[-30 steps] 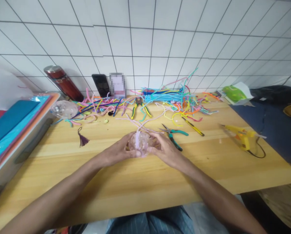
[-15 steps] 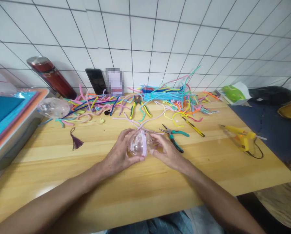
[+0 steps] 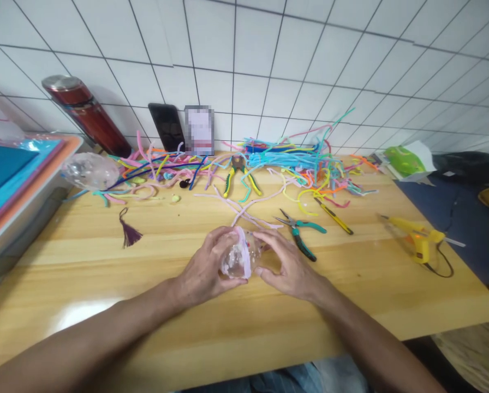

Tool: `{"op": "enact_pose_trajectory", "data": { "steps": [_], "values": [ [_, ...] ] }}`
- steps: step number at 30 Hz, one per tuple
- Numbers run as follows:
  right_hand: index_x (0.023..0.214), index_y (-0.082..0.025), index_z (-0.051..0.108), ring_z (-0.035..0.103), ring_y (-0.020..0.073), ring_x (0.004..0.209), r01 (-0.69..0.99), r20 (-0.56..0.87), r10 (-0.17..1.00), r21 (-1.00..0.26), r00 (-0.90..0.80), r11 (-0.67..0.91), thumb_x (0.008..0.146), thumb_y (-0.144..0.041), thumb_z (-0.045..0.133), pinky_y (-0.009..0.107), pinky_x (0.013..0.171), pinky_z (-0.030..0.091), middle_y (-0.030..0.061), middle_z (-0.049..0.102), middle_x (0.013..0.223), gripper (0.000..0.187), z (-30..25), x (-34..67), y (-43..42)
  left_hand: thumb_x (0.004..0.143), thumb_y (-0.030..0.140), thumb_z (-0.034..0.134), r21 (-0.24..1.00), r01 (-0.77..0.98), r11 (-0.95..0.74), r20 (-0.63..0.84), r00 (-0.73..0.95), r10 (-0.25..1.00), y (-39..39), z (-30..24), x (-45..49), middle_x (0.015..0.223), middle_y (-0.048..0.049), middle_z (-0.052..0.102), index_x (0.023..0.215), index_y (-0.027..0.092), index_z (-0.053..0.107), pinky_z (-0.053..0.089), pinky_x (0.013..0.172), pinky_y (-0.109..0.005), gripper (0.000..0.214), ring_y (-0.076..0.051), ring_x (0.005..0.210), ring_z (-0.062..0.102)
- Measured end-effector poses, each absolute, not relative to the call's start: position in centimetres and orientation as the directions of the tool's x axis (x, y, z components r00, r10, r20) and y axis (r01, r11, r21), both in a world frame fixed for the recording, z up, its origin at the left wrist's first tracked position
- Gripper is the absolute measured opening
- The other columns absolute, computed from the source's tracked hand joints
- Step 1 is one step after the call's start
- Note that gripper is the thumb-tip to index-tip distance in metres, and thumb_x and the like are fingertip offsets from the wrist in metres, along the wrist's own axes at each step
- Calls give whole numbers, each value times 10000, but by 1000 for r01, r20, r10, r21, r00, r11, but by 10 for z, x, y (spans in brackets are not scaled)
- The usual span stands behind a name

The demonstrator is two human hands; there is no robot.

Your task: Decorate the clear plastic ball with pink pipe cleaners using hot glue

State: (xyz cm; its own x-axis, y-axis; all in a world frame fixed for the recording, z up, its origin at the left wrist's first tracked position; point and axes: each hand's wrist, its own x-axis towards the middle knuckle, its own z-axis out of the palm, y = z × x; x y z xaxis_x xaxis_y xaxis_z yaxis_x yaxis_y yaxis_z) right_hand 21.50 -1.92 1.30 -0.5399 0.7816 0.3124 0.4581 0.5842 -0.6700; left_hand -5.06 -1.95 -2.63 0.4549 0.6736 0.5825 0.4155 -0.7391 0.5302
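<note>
Both my hands hold a clear plastic ball point(image 3: 239, 256) with a pale pink pipe cleaner point(image 3: 244, 250) wrapped round its seam, just above the wooden table point(image 3: 236, 327). My left hand point(image 3: 206, 270) cups the ball's left side with curled fingers. My right hand point(image 3: 287, 265) grips the right side, fingers bent over the top. Loose pink pipe cleaners point(image 3: 244, 210) trail on the table just behind the ball.
Teal-handled pliers point(image 3: 304, 232) lie right of my hands. A heap of coloured pipe cleaners point(image 3: 285, 164), yellow-handled pliers point(image 3: 240, 177), a second clear ball point(image 3: 89, 170), a purple tassel point(image 3: 129, 232), a glue gun point(image 3: 420, 237), a red flask point(image 3: 87, 117) and a phone point(image 3: 166, 126) stand behind.
The ball has been turned in my hands, so the pink band now runs upright. The view has shifted a little; both hands keep their grip.
</note>
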Motion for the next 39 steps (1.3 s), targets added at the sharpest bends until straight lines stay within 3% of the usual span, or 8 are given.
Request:
{"op": "enact_pose_trajectory", "data": {
  "steps": [10,17,24,31,36,39],
  "values": [
    [1657,-294,421,589,330,1460,417,413,723,-614,-554,670,965,-307,744,519,1200,518,153,608,1546,763,18,215,-23,818,348,920,533,423,-733,563,469,680,-24,-20,-50,1532,-180,498,1675,335,267,629,1071,-525,1077,-371,1447,552],
    [1607,-323,495,623,306,1398,400,410,711,-618,-571,677,982,-325,744,507,1182,530,132,615,1513,673,17,211,-24,798,347,921,533,439,-723,532,491,690,-26,-21,-49,1531,-168,486,1649,334,328,648,1032,-484,1037,-359,1412,578],
    [1659,-307,399,591,310,1431,369,456,680,-598,-574,712,1016,-299,682,534,1177,531,155,595,1521,703,20,208,-26,801,352,925,538,441,-719,527,490,695,-25,-19,-48,1506,-168,496,1648,337,309,629,1061,-512,1047,-360,1408,566],
    [1566,-280,504,621,307,1386,369,495,656,-559,-569,742,1008,-293,684,522,1145,549,167,602,1493,586,21,208,-28,809,345,927,545,430,-720,519,501,692,-26,-16,-47,1502,-181,500,1651,325,292,620,1068,-509,1055,-364,1404,563],
    [1590,-321,497,620,319,1402,366,452,676,-597,-581,714,992,-298,698,531,1162,537,148,603,1519,631,21,209,-26,794,304,938,572,421,-704,488,515,705,-25,-13,-47,1526,-170,496,1640,352,314,620,1071,-495,1053,-367,1452,536],
    [1643,-313,435,592,338,1450,365,406,724,-663,-558,654,976,-353,734,550,1199,511,149,598,1555,731,20,211,-24,780,332,956,621,377,-687,489,499,716,-22,-13,-48,1586,-191,475,1632,331,339,556,1164,-568,1051,-403,1540,465]
  ]
}}
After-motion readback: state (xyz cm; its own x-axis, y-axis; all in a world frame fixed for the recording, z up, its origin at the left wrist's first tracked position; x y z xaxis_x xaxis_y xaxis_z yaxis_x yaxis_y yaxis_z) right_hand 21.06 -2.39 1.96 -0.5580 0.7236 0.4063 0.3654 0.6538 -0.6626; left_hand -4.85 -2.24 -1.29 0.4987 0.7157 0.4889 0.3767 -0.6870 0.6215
